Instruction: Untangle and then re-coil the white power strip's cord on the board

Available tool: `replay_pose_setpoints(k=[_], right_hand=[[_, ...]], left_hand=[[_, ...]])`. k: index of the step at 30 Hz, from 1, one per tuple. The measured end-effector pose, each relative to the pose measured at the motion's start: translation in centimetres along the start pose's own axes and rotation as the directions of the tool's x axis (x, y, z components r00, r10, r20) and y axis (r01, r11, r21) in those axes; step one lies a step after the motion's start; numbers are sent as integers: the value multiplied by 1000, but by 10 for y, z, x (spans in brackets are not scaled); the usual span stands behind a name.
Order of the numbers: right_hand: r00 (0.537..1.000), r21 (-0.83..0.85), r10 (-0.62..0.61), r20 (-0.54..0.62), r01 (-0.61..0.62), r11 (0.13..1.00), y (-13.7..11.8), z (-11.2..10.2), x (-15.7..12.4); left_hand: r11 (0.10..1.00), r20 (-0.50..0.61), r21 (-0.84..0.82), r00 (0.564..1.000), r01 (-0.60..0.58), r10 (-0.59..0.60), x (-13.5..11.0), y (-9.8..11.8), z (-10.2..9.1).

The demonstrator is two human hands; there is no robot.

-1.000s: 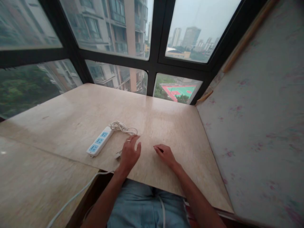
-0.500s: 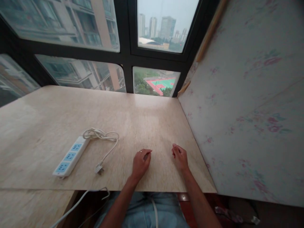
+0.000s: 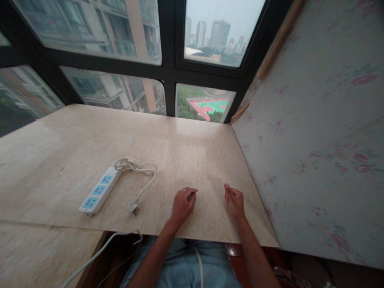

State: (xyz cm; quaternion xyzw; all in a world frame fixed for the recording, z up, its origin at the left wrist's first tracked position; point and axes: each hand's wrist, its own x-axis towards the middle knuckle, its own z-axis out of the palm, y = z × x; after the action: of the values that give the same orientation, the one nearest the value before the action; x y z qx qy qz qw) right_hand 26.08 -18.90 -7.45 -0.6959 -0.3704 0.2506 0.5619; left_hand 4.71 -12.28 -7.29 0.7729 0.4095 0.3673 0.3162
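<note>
My left hand (image 3: 184, 205) rests on the pale marbled tabletop (image 3: 192, 160) with its fingers curled in and the thumb close to them; a ring shows on one finger. To its right my right hand (image 3: 235, 201) lies in a loose fist, thumb side up. A short stretch of bare tabletop separates the two hands, and nothing shows in either one. Left of my left hand is a white power strip (image 3: 100, 191) with blue socket faces. Its bundled white cord (image 3: 133, 165) loops toward me and ends in a plug (image 3: 133, 207).
Dark-framed windows (image 3: 169, 66) stand along the far edge. A flower-patterned wall (image 3: 300, 160) bounds the right side. At the lower left, a white cable (image 3: 99, 254) hangs by the near edge beside a lower tabletop section (image 3: 45, 252). My legs are under the table.
The whole view has shifted, so the table, power strip and hands sit farther right in the picture. Both hands keep their curled pose and their place on the table.
</note>
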Motion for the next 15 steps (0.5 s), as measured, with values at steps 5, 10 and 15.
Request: replay_pose_setpoints(k=[5, 10, 15], right_hand=[[1000, -40, -4, 17, 5, 999, -4, 0, -1], [998, -105, -56, 41, 60, 993, -7, 1, 0], [995, -136, -85, 54, 92, 986, -5, 2, 0]], left_hand=[[1000, 2, -5, 1000, 1, -1, 0, 1, -1], [1000, 9, -11, 1000, 7, -7, 0, 2, -2], [1000, 8, -2, 1000, 11, -10, 0, 2, -2]])
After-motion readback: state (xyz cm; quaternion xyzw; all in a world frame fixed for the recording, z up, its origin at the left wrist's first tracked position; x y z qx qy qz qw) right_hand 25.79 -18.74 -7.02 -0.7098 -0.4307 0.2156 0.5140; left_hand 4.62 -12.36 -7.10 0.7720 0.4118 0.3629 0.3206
